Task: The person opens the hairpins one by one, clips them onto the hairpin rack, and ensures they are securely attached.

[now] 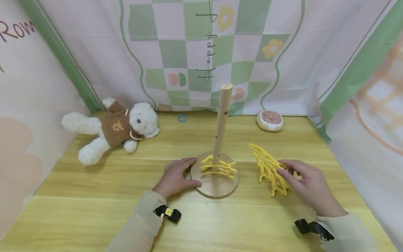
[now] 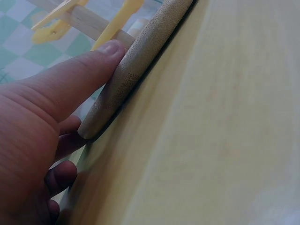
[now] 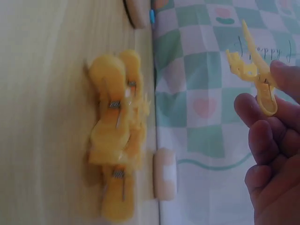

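A wooden stand has a round base and an upright post with small dark holes. Yellow claw-type spring clips cluster around the foot of the post; how they attach is unclear. My left hand holds the base's left edge, its thumb against the rim. Right of the stand, my right hand pinches one yellow spring clip by its handle end, toothed jaws apart. Below it, several more yellow clips with metal springs lie in a pile on the table.
A white plush toy in a brown top lies at the back left of the wooden table. A blue ring and a small round-cornered device are near the back edge. Printed curtains hang behind and at the sides.
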{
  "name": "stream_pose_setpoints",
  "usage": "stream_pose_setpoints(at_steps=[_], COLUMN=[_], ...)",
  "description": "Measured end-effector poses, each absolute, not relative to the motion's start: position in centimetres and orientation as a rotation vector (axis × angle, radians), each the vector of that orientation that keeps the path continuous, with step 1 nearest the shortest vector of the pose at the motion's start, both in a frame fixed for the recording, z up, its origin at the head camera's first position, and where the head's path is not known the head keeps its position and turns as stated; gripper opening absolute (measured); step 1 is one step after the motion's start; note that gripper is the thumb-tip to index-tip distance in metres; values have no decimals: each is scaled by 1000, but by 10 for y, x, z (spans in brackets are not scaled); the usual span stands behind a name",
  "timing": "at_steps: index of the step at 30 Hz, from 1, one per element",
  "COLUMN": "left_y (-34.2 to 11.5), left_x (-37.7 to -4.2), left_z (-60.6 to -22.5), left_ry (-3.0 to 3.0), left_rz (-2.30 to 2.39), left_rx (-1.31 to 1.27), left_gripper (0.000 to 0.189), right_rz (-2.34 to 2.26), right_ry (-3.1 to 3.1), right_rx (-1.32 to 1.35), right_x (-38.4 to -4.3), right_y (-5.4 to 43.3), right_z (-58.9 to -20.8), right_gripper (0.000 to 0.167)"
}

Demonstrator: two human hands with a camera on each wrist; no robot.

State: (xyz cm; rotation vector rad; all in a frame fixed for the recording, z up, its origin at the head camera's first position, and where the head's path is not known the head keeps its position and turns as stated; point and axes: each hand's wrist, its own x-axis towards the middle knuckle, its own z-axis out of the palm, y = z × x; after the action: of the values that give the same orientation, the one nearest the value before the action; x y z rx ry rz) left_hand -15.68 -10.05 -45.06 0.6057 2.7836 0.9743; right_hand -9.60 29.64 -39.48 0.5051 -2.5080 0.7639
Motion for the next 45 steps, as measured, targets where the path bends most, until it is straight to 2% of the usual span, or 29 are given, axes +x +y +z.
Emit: stream_pose_setpoints(at_steps=[14,24,45], left_y=[-101,-101,-102], left_x=[-156,-156,-159], left_z=[-452,-452,-455], left_ry=[2775,2776,2807], left_rz=[989,989,945], left_rx=[601,611,652], left_gripper=[93,93,94], right_rz=[761,784,859], right_ry=[-2445,-2442,-2479], right_rx=[743,854,943], right_x=[-105,-114,-128], right_y=[256,232,200], right_z=[-380,-378,-376], right_gripper=[33,30,25])
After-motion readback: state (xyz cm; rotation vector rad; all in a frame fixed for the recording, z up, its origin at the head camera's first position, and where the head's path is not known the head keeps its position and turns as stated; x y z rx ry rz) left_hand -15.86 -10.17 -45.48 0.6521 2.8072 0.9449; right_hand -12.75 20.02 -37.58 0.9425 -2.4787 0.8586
